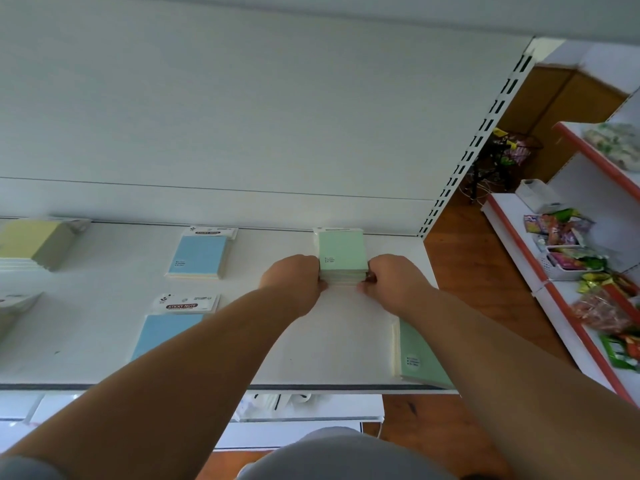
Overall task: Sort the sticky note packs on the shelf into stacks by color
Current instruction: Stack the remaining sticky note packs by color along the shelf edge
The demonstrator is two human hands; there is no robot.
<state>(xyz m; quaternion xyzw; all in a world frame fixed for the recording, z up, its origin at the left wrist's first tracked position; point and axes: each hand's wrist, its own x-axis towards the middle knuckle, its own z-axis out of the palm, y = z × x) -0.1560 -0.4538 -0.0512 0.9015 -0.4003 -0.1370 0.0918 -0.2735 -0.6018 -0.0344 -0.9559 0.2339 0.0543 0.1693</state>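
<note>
Two bare hands at the back right of a white shelf [104,341]: left hand [297,282] and right hand [391,282] clamped on opposite sides of a green stack [342,252] of sticky note packs, fingers curled round its lower edges, thumbs near the front corners. Stack flat on the shelf, its far edge touching or nearly touching the white back panel [242,116]. Further left along the back, a blue pack [198,255] lying alone, well apart from the hands. Nearer the front edge, a second blue pack [166,334] with a "STICKY NOTE" header, partly hidden under the left forearm. At the far left, a yellow stack [33,242] against the back panel, with another pale pack [14,306] below it cut off by the frame. At the front right corner, a lone green pack [420,355] close to the shelf lip, partly covered by the right forearm. Bare white shelf between the green stack and the front lip, under both forearms. Slotted upright [485,133] marking the right end of the unit, just beyond the right hand. Past that, wooden floor [485,289] and a red-edged rack [571,306] loaded with coloured snack packets [571,244], well apart.
</note>
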